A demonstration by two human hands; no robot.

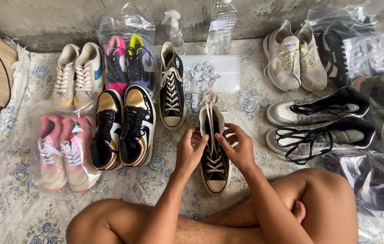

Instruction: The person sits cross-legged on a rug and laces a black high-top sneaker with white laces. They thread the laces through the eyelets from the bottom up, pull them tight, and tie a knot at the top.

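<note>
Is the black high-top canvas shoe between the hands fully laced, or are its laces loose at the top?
Loose at the top. The black high-top canvas shoe is laced only low down; its white laces trail beyond the collar.

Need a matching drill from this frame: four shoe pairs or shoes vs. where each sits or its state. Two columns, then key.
1. black high-top
2. pink sneakers
3. black-and-gold pair
4. beige runners

a. far right, by the wall
b. inside a clear bag, left
c. between left hand and right hand
d. bare on the rug, beside the bagged pair

Pairs: 1-c, 2-b, 3-d, 4-a
</note>
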